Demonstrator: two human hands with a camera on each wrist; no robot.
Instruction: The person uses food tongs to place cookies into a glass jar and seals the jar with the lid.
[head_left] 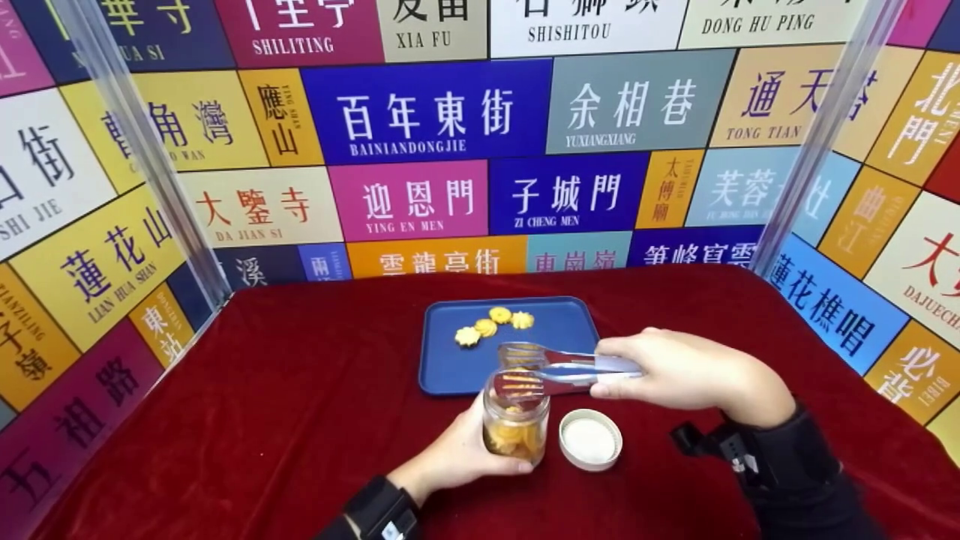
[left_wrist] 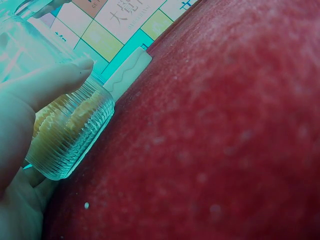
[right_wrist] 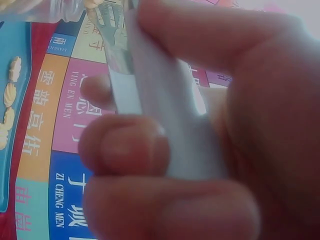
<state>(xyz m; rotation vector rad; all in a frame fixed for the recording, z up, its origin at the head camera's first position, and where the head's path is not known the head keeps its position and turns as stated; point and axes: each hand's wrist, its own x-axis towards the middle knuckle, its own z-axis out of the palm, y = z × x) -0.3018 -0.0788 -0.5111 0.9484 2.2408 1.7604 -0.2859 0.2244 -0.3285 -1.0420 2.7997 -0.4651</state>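
My left hand grips a ribbed glass jar from its left side. Inside the jar lie several golden cookies; its mouth is uncovered and tilts a little. In my right hand is a pair of metal tongs, its pale handles held between thumb and fingers. The slotted tong heads are over the jar's mouth. Something cookie-coloured shows between and through them, but whether they clasp a cookie cannot be told. A blue tray behind the jar carries several flower-shaped cookies near its far side.
A round white-lined lid lies on the dark red cloth just right of the jar. Printed panels with place names enclose the table at the back and sides, with clear posts at the corners.
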